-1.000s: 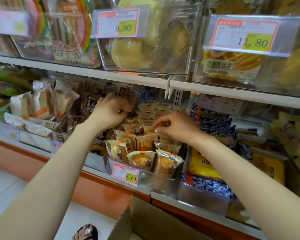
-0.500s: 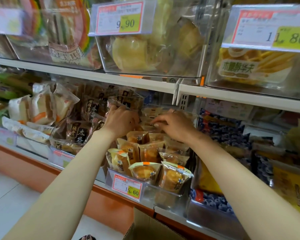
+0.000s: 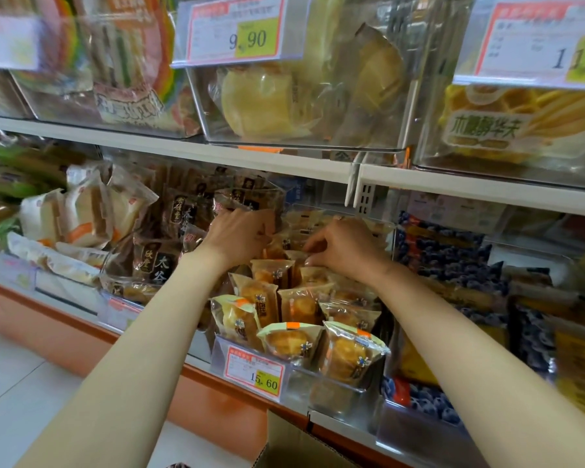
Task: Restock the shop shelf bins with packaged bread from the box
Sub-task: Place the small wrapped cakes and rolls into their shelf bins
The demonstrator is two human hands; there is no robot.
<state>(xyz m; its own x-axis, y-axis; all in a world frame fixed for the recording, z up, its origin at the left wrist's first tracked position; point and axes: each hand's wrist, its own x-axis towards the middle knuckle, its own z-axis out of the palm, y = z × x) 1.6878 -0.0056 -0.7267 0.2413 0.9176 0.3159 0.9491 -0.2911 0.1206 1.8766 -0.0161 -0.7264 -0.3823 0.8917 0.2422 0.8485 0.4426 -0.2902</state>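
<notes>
Fingers (image 3: pixel 309 261) of the right hand (image 3: pixel 347 248), head view: curled downward, with thumb and fingertips pinching the top edge of one packet (image 3: pixel 298 256) at mid-depth of the bin (image 3: pixel 338 386). Left hand (image 3: pixel 240 233): curled at the rear left of the same bin, against the stock there. Whether it holds anything cannot be told. Both forearms reach in from the lower frame edge, and the hands are near each other but apart.

Bin: clear plastic, on the lower shelf (image 3: pixel 338 422), centre of frame. It holds rows of golden buns (image 3: pixel 294 342) in clear wrappers, standing upright or leaning back. The front row touches the front wall. A price tag (image 3: pixel 254 373) marked 15.60 is fixed to the left part of the bin front.

Box (image 3: pixel 294 444): brown cardboard, one flap visible at the bottom edge, below and in front of the bin. Its contents are out of view.

Adjacent stock, lower shelf:
- Dark packets (image 3: pixel 156 261) with white characters, just left of the bin.
- White-wrapped cake slices (image 3: pixel 81 211), further left.
- Blue packets (image 3: pixel 453 261), just right of the bin.

Upper shelf (image 3: pixel 183 150): clear bins of pale bread, one directly above the hands, carrying a tag (image 3: pixel 240 32) marked 9.90.
</notes>
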